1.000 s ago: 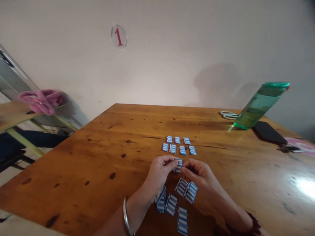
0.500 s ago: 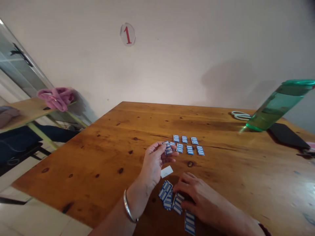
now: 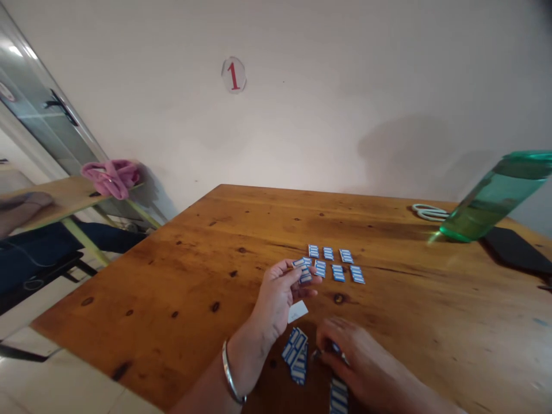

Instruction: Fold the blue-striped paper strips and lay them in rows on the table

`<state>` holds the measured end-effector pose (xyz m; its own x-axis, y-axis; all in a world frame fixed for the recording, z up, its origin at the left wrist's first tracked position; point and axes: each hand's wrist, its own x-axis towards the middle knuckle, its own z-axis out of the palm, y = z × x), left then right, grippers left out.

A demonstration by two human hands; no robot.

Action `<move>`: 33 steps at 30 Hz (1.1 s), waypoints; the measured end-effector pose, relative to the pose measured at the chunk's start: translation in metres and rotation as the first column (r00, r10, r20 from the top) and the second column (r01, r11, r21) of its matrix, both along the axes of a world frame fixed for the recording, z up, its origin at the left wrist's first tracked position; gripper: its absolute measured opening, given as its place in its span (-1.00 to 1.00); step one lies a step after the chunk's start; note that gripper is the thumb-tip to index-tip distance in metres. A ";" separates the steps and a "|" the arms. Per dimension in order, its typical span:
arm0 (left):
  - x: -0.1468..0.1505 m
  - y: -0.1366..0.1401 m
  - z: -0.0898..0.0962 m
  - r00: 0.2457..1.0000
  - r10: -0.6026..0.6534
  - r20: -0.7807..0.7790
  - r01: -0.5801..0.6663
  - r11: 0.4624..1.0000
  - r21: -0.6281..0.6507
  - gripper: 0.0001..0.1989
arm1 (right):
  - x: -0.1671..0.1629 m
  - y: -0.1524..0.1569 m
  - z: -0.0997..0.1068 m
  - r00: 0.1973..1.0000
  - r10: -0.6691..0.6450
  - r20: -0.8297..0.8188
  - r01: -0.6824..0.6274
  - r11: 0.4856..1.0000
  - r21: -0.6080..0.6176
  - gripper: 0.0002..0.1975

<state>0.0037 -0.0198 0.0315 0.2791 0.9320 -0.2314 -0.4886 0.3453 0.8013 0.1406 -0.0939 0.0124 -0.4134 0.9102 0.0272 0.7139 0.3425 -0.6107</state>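
Note:
My left hand (image 3: pixel 280 293), with a silver bangle at its wrist, pinches a small blue-and-white label card (image 3: pixel 304 273) between thumb and fingers above the table. Lower right, my right hand (image 3: pixel 351 348) is closed and slightly blurred, with a bit of another blue-and-white card (image 3: pixel 337 348) showing between its fingers. Between the hands lies an overlapping pile of such cards (image 3: pixel 295 355). One more card (image 3: pixel 338 398) lies partly under my right hand. A plain white card (image 3: pixel 298 311) rests beside my left wrist. Beyond my left hand, several blue-and-white cards (image 3: pixel 338 272) lie in two rows.
A green bottle (image 3: pixel 487 198) stands at the right of the wooden table (image 3: pixel 194 259), near a white looped cord (image 3: pixel 429 213) and a dark flat case (image 3: pixel 517 253). At left, a pink fuzzy item (image 3: pixel 112 177) sits on another table, where a person's arm (image 3: pixel 26 210) rests.
My right hand has closed its fingers and picked up a card that lay beside the pile. My left hand's card has turned a little. The whole view has shifted slightly.

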 end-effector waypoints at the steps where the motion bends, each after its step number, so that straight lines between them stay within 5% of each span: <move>1: 0.001 0.000 0.000 1.000 -0.015 -0.007 0.015 1.000 0.006 -0.85 | 0.001 0.001 0.000 0.995 -0.067 -0.068 0.067 0.998 -0.001 -0.89; 7: 0.007 -0.005 -0.005 0.978 -0.149 -0.143 0.155 0.987 0.031 -0.86 | 0.014 0.014 0.006 0.853 -0.266 -0.449 0.241 0.964 -0.114 -0.87; 15: 0.012 -0.010 -0.015 0.928 -0.271 -0.256 0.300 0.950 0.084 -0.93 | 0.023 0.022 -0.010 0.802 -0.412 -0.432 0.419 0.904 -0.084 -0.67; 19: 0.015 -0.009 -0.019 0.915 -0.199 -0.351 0.275 0.944 0.182 -0.97 | 0.024 0.023 -0.010 0.765 -0.437 -0.474 0.433 0.893 -0.124 -0.68; 27: 0.021 -0.012 -0.022 0.917 -0.144 -0.372 0.248 0.936 0.250 -0.97 | 0.022 0.024 -0.006 0.474 -0.544 -0.692 0.323 0.839 -0.439 -0.71; 33: 0.020 -0.013 -0.022 0.947 -0.170 -0.272 0.220 0.961 0.165 -0.93 | 0.021 0.022 -0.004 0.419 -0.529 -0.738 0.355 0.844 -0.403 -0.71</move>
